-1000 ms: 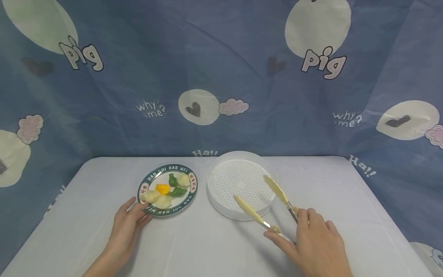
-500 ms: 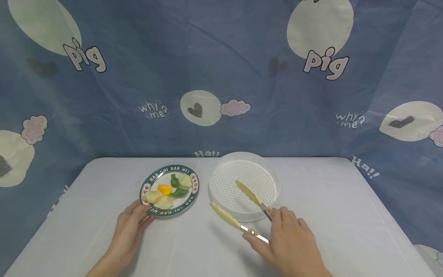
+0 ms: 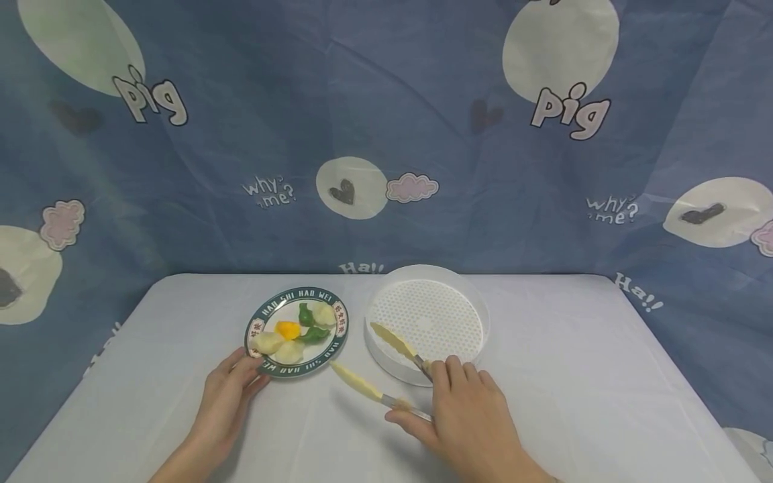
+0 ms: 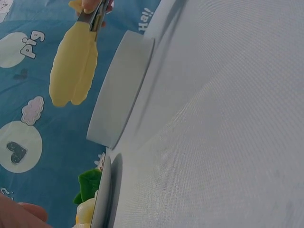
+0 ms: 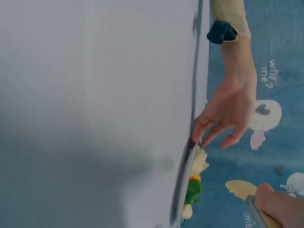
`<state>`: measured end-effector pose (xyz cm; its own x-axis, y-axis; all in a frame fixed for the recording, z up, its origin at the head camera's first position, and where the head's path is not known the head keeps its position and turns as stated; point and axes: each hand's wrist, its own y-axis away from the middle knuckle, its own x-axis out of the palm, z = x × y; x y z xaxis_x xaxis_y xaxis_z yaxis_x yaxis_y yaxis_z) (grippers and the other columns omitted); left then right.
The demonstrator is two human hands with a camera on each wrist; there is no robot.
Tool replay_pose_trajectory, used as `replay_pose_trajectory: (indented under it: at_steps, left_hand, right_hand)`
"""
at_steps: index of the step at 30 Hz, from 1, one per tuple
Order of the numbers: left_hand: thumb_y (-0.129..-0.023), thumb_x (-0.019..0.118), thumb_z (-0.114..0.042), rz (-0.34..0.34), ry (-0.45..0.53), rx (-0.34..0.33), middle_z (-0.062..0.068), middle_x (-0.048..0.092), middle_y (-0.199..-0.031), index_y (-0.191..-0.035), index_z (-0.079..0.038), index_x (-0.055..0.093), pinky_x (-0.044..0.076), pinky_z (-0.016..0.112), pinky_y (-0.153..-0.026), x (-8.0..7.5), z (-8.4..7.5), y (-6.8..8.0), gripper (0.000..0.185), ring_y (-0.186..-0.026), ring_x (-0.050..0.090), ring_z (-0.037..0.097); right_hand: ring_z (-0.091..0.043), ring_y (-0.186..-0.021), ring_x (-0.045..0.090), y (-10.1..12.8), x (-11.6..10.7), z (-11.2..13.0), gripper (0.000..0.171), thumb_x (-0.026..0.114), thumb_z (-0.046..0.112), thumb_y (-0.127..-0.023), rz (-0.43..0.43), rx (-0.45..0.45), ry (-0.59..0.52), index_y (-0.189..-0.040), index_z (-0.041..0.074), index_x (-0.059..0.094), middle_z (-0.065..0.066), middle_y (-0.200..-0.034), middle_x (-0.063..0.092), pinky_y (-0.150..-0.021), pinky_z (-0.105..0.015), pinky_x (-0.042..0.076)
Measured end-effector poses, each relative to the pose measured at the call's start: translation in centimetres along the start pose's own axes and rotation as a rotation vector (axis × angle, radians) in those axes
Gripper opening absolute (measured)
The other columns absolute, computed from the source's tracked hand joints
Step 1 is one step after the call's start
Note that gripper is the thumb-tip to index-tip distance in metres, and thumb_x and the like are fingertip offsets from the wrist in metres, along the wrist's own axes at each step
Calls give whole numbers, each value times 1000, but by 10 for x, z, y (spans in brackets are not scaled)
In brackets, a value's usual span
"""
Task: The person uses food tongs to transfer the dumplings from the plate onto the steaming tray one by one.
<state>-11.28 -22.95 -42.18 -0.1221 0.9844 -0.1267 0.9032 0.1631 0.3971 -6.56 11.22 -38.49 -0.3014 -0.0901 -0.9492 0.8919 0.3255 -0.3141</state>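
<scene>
A round plate (image 3: 270, 368) with a green lettered rim holds several dumplings (image 3: 288, 351): pale, orange and green ones. My left hand (image 3: 232, 384) rests at the plate's near left rim, fingers touching it. My right hand (image 3: 461, 409) grips cream-tipped metal tongs (image 3: 377, 365), whose jaws stand apart, pointing left toward the plate. One tip lies over the white perforated steamer tray (image 3: 471, 305), the other hovers above the table near the plate. In the left wrist view the tongs (image 4: 73, 66) hang above the tray wall (image 4: 121, 95).
The white table (image 3: 580, 362) carries only the plate and tray, side by side at its middle. A blue cartoon-print cloth (image 3: 386, 134) hangs behind and drapes around the table's sides.
My right hand has carried the tongs leftward, from over the steamer tray toward the plate. The left hand has stayed at the plate's rim.
</scene>
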Motion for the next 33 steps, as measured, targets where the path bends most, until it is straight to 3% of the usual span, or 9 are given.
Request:
replay_pose_trajectory:
  at_steps: [12, 18, 23, 33]
  left_hand:
    - [-113, 42, -24, -2, 20, -9, 30, -2, -179, -169, 5, -9, 53, 5, -107, 1, 0, 0, 82, -165, 25, 41]
    - [-113, 41, -23, -1, 22, -5, 29, -3, -180, -169, 6, -9, 52, 10, -112, 1, 1, -1, 80, -166, 25, 41]
    - [-113, 41, -21, 8, 34, 2, 28, -4, -180, -169, 6, -10, 50, 13, -114, 1, 1, -1, 80, -167, 23, 41]
    - [-113, 41, -21, -1, 32, -2, 28, -3, -180, -169, 5, -9, 50, 9, -111, 2, 1, 0, 80, -166, 25, 39]
  right_hand:
    - [-11, -71, 37, -14, 8, 15, 83, 48, 91, -91, 22, -57, -19, -104, 11, 63, 3, -79, 42, -57, -22, 31]
    - [-11, -71, 39, -22, 14, 24, 80, 49, 87, -94, -5, -103, -4, -110, 10, 66, 4, -79, 43, -56, -22, 32]
    - [-12, -70, 41, -30, 22, 31, 76, 52, 85, -94, -45, -134, 24, -105, 11, 65, 3, -78, 44, -55, -21, 32]
    - [-13, -70, 39, -45, 29, 42, 73, 53, 84, -94, 6, -132, 34, -103, 12, 63, 3, -77, 41, -57, -23, 34]
